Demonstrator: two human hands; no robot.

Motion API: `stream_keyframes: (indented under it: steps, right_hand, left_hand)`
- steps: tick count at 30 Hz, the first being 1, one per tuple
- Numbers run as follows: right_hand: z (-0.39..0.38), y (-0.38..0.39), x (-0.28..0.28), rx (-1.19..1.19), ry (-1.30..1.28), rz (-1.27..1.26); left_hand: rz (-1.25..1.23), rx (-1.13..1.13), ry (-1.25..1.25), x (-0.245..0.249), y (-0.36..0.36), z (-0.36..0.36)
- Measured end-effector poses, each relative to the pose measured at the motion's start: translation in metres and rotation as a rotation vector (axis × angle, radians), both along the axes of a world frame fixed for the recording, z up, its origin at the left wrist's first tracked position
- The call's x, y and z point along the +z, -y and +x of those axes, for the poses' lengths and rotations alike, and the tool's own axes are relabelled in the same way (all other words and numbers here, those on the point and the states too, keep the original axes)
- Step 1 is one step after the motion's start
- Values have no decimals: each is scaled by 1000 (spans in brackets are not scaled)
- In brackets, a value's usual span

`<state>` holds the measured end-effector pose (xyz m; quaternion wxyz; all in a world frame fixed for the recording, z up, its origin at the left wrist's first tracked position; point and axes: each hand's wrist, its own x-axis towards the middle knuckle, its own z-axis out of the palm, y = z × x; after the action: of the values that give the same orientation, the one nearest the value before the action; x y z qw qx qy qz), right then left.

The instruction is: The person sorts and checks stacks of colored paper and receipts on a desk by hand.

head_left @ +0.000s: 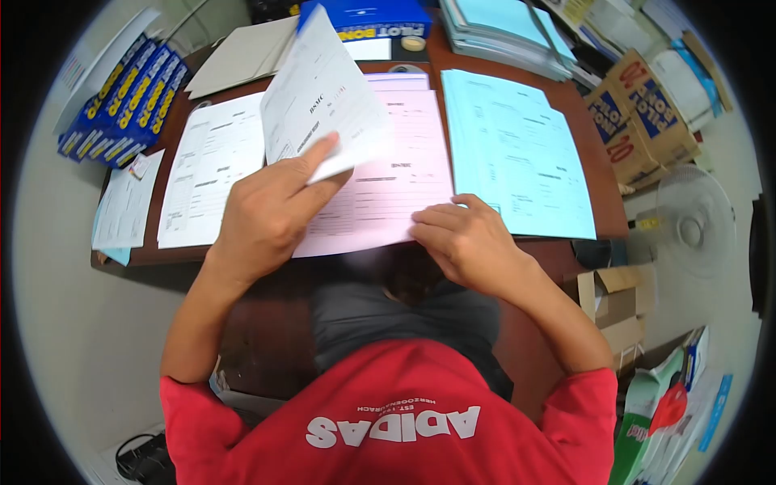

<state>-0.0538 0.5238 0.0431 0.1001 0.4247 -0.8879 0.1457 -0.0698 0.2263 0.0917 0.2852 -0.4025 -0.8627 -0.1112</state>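
My left hand (275,202) is closed on a white printed form (319,101), lifted and tilted up over the pink forms (392,182). My right hand (473,242) is at the lower right corner of the pink forms, its fingers bent together on that edge; the thumb is mostly hidden. To the left lies a stack of white forms (212,162), partly behind my left hand. A stack of light blue forms (521,162) is on the right, just beyond my right hand.
Blue boxes (133,105) are piled at the left, near loose papers (129,202). A blue carton (368,18), a tape roll (413,43) and a strapped paper stack (505,36) stand at the back. Cardboard boxes (643,117) and a fan (691,230) are right of the desk (605,190).
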Motion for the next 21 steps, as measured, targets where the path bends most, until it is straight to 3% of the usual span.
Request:
stream_keyframes:
  steps: [3,5,7,9,12,13,14,16,19,21]
  right_hand:
    - [2,-4,-4,-28,-35,-141]
    - [7,-10,1,-83,-60,-170]
    - [9,-20,4,-83,-174,-343]
    - [17,-50,17,-154,-109,-330]
    - [26,-117,25,-463,-196,-12]
    - [30,-140,24,-518,-205,148]
    - [32,-156,21,-511,-209,151]
    - [39,-175,13,-486,4,194]
    - [37,-181,1,-415,-54,148]
    - [36,-176,5,-395,-77,102]
  left_hand:
    - [-52,-206,44,-8,-30,-2]
    - [-21,-111,300,-22,-50,10]
    - [-149,-67,385,-34,-54,8]
    - [-32,-61,286,-47,-43,-1]
    - [206,43,521,-8,-43,-9]
    - [242,48,487,-3,-41,-16]
    - [260,36,478,14,-52,-18]
    - [297,-109,237,28,-79,-29]
    - [120,-69,147,45,-116,-36]
    - [-71,-204,-2,39,-145,-49]
